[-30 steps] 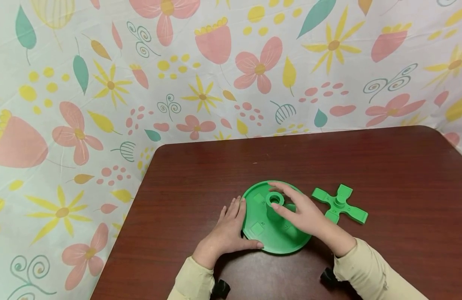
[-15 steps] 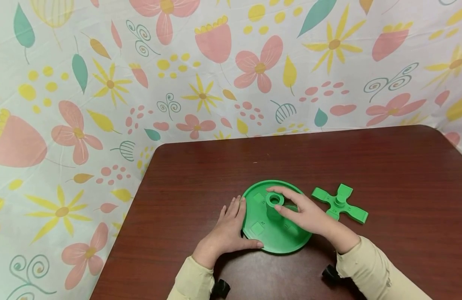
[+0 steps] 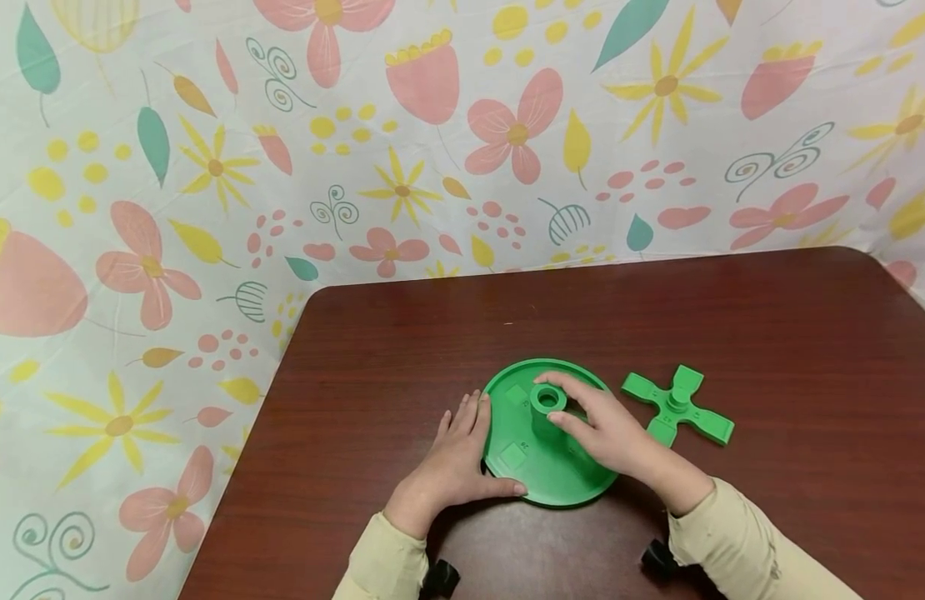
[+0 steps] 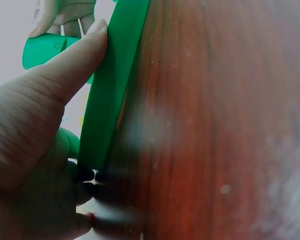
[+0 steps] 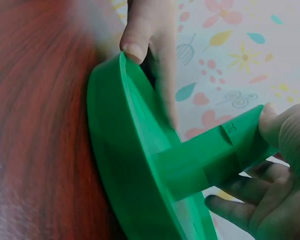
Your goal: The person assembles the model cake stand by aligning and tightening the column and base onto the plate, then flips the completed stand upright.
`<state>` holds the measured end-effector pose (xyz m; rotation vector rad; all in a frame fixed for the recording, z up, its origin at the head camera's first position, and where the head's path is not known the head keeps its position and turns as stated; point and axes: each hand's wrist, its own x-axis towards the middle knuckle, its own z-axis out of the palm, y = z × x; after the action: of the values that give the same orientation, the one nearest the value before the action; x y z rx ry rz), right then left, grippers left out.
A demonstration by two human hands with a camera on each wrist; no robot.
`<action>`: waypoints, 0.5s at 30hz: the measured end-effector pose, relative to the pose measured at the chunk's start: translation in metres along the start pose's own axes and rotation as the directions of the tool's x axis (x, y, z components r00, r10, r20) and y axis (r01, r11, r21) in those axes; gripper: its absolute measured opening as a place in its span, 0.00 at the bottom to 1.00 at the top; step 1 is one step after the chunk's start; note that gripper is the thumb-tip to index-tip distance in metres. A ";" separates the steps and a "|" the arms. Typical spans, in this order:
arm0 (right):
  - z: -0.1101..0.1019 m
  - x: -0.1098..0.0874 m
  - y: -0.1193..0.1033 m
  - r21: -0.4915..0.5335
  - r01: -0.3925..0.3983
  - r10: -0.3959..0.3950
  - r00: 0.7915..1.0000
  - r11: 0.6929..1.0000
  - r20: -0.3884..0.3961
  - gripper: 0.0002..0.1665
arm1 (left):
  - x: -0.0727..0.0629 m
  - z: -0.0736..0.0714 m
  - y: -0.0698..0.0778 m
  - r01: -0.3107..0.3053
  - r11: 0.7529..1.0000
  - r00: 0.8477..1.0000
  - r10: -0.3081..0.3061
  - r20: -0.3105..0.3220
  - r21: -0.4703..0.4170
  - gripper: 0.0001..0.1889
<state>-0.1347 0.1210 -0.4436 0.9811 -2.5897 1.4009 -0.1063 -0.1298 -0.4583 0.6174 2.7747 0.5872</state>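
Observation:
A round green tray (image 3: 552, 482) with a raised rim lies on the table, and a hollow green post (image 3: 543, 423) stands upright inside it. My left hand (image 3: 449, 471) holds the tray's left side, fingers along the rim and thumb at the near edge. With thumb and fingers my right hand (image 3: 612, 425) grips the upper part of the post; in the right wrist view the thumb presses near the top of the post (image 5: 205, 150). Square marked patches show on the tray floor, some hidden by the right hand. In the left wrist view the thumb lies across the tray wall (image 4: 110, 85).
A green cross-shaped piece (image 3: 680, 402) with four flared arms and a central knob lies just right of the tray, beside the right wrist. The dark red-brown table (image 3: 402, 350) ends at a flower-patterned cloth (image 3: 432, 192) at the back and left.
My right fingers have come down slightly and closed in on the post's top. The left hand, tray and cross-shaped piece stay where they are; the head view has shifted a little.

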 end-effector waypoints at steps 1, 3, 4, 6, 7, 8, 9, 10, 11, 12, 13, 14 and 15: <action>0.000 -0.001 0.000 0.000 -0.007 0.007 1.000 1.000 -0.003 0.26 | 0.000 0.000 0.000 -0.002 1.000 1.000 0.002 -0.001 0.000 0.67; -0.001 -0.002 -0.001 0.013 -0.015 0.015 1.000 1.000 0.000 0.26 | 0.000 0.000 0.001 -0.003 1.000 1.000 0.003 -0.001 -0.002 0.67; -0.002 -0.002 -0.002 0.019 -0.028 0.028 1.000 0.999 0.010 0.27 | 0.000 0.000 0.001 -0.002 1.000 1.000 0.002 0.000 -0.003 0.67; -0.006 -0.005 -0.004 0.016 -0.055 0.055 0.998 0.998 0.035 0.31 | 0.000 0.000 0.002 -0.001 1.000 1.000 0.001 0.005 -0.002 0.67; -0.009 -0.007 -0.005 0.014 -0.068 0.067 0.997 0.998 0.046 0.33 | 0.000 0.000 0.001 0.000 1.000 1.000 0.000 0.004 -0.003 0.67; -0.012 -0.010 -0.007 0.004 -0.076 0.075 0.996 0.997 0.051 0.35 | 0.000 0.000 0.001 -0.001 1.000 1.000 0.001 0.004 -0.003 0.68; -0.016 -0.013 -0.009 -0.014 -0.078 0.078 0.996 0.997 0.044 0.37 | 0.000 0.000 0.001 -0.002 1.000 1.000 0.002 0.003 0.002 0.68; -0.021 -0.017 -0.011 -0.040 -0.074 0.075 0.997 0.997 0.027 0.38 | 0.000 0.001 0.000 -0.004 1.000 1.000 0.004 0.001 0.006 0.68; -0.025 -0.021 -0.012 -0.069 -0.057 0.057 0.998 0.996 -0.006 0.38 | 0.000 0.001 0.000 -0.007 1.000 1.000 0.007 -0.002 0.011 0.68; -0.031 -0.025 -0.014 -0.102 -0.047 0.042 0.998 0.994 -0.046 0.37 | 0.000 0.001 0.000 -0.009 1.000 1.000 0.009 -0.005 0.016 0.68; -0.036 -0.029 -0.016 -0.138 -0.036 0.023 0.995 0.990 -0.093 0.36 | 0.000 0.000 0.000 -0.009 1.000 1.000 0.010 -0.007 0.018 0.68; -0.042 -0.034 -0.017 -0.190 -0.029 0.002 0.990 0.981 -0.143 0.33 | 0.000 0.000 0.000 -0.009 1.000 1.000 0.009 -0.007 0.022 0.68; -0.048 -0.038 -0.017 -0.243 -0.026 -0.020 0.982 0.970 -0.189 0.31 | 0.000 -0.001 0.000 -0.008 1.000 1.000 0.008 -0.007 0.025 0.68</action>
<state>-0.1067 0.1703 -0.4150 0.7688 -2.5424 1.0808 -0.1067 -0.1301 -0.4578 0.6329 2.7915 0.5589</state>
